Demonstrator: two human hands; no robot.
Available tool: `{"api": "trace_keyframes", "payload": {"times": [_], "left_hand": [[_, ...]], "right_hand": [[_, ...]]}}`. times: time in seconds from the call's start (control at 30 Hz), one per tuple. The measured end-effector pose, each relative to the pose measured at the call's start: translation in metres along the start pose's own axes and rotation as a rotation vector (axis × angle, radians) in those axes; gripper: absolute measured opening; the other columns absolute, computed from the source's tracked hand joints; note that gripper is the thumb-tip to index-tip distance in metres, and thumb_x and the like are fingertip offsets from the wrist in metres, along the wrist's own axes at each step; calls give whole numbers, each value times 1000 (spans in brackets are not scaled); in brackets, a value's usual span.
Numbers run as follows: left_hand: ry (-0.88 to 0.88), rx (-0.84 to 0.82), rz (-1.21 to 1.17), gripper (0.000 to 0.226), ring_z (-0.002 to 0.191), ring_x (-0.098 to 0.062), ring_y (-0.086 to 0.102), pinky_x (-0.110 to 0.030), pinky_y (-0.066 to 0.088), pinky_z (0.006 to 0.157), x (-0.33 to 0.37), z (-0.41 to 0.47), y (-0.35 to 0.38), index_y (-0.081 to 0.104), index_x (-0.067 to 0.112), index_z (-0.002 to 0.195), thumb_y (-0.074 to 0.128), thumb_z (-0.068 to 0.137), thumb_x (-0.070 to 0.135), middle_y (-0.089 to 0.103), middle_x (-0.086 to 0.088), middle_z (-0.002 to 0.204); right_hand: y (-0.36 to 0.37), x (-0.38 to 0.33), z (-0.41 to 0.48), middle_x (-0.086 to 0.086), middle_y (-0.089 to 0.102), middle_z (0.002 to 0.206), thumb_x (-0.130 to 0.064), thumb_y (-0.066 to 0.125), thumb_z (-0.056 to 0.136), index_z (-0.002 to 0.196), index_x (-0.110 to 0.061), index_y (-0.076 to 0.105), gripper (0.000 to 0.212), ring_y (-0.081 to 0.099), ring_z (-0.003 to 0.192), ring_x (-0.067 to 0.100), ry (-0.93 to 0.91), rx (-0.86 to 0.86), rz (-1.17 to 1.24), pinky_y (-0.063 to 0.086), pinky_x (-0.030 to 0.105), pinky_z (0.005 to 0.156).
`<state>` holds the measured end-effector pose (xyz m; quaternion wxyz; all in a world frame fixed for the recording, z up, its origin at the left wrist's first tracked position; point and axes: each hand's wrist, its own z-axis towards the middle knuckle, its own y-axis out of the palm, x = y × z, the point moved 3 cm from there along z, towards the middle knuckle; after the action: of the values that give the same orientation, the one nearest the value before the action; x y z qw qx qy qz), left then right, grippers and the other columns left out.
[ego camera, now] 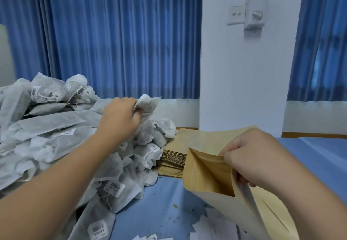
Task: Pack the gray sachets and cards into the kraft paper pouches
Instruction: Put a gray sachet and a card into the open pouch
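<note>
Left hand is reaching over the sachet pile, fingers clenching 1 gray sachet by its top. The sachet is hanging just above the pile's far right end, touching the ones below it.

Right hand is gripping 1 kraft pouch at its mouth, fingers curled over one wall's edge and pulling it back. The mouth is gaping open toward the left. The pouch is tilting above the blue surface, its lower end running out of frame at bottom right.

The gray sachet and the open pouch mouth are sitting well apart.

A stack of flat pouches is lying on the surface between the pile and the held pouch, touching the pile's right side.

White cards are lying scattered on the surface below the held pouch, near the bottom edge.

Background: blue curtains are hanging either side of a white wall column, which is carrying a switch plate and a dial box.
</note>
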<state>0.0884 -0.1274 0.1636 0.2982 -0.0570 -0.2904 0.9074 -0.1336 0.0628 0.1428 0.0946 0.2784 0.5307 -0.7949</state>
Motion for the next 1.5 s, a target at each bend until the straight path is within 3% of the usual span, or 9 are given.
{"api": "trace_keyframes", "payload": {"times": [0.2, 0.37, 0.67, 0.83, 0.97, 1.1, 1.23, 1.37, 1.5], "left_hand": [[-115, 116, -657, 16, 72, -16, 55, -34, 45, 62, 74, -62, -43, 56, 18, 80, 53, 81, 34, 59, 1, 75], [3, -260, -753, 16, 57, -10, 48, -27, 40, 54, 110, -83, -38, 57, 23, 77, 62, 64, 32, 59, 1, 68], [370, -626, -433, 18, 66, -12, 54, -36, 48, 57, 132, -92, -36, 63, 29, 87, 55, 71, 34, 59, 6, 70], [452, -486, -235, 31, 76, -13, 54, -37, 47, 69, 144, -93, -30, 56, 26, 83, 49, 85, 56, 58, 5, 78], [388, -513, -209, 52, 96, -8, 53, -33, 42, 87, 140, -88, -32, 64, 39, 115, 56, 75, 73, 61, 12, 98], [253, -628, -395, 57, 113, 1, 47, -30, 41, 99, 122, -83, -50, 58, 45, 120, 64, 70, 71, 52, 23, 116], [209, -749, -166, 58, 106, 1, 45, -27, 43, 92, 108, -84, -56, 50, 49, 123, 51, 73, 79, 42, 25, 115], [162, -815, -173, 49, 92, 5, 46, -23, 42, 83, 112, -88, -50, 53, 47, 117, 53, 76, 73, 50, 20, 111], [164, -850, -206, 36, 90, 4, 47, -24, 42, 85, 115, -90, -48, 55, 51, 115, 54, 82, 65, 51, 19, 113]], "right_hand": [[-3, -1, -2, 8, 47, 52, -2, 43, 68, 87, 0, 70, 33, 37, 50, 19, -4, 8, 12, 32, 24, 48], [-5, 0, -2, 9, 42, 54, -2, 45, 70, 88, 2, 68, 30, 35, 52, 18, 3, 25, -4, 33, 26, 50], [-1, 0, 0, 7, 40, 57, -4, 43, 70, 93, 2, 66, 33, 33, 56, 19, -7, -2, -45, 31, 27, 54], [4, -6, -3, 4, 39, 53, -4, 46, 67, 85, -2, 68, 29, 31, 51, 17, -54, -31, -69, 30, 26, 50], [7, -10, -6, 3, 43, 47, -6, 47, 67, 80, -7, 72, 28, 35, 45, 17, -68, -50, -55, 32, 26, 47], [5, -9, -5, 3, 52, 48, -5, 47, 68, 77, -13, 75, 30, 46, 47, 17, -45, -23, -46, 41, 26, 46], [7, -8, -4, 5, 49, 52, -4, 43, 66, 83, -9, 73, 34, 41, 50, 19, -40, -24, -33, 39, 27, 46], [11, -13, -6, 12, 66, 67, -5, 45, 67, 78, -13, 74, 33, 53, 56, 21, -59, -15, -47, 54, 36, 51], [17, -15, -6, 9, 50, 53, -4, 43, 64, 71, -5, 68, 26, 42, 53, 20, -60, -29, -48, 36, 27, 48]]}}
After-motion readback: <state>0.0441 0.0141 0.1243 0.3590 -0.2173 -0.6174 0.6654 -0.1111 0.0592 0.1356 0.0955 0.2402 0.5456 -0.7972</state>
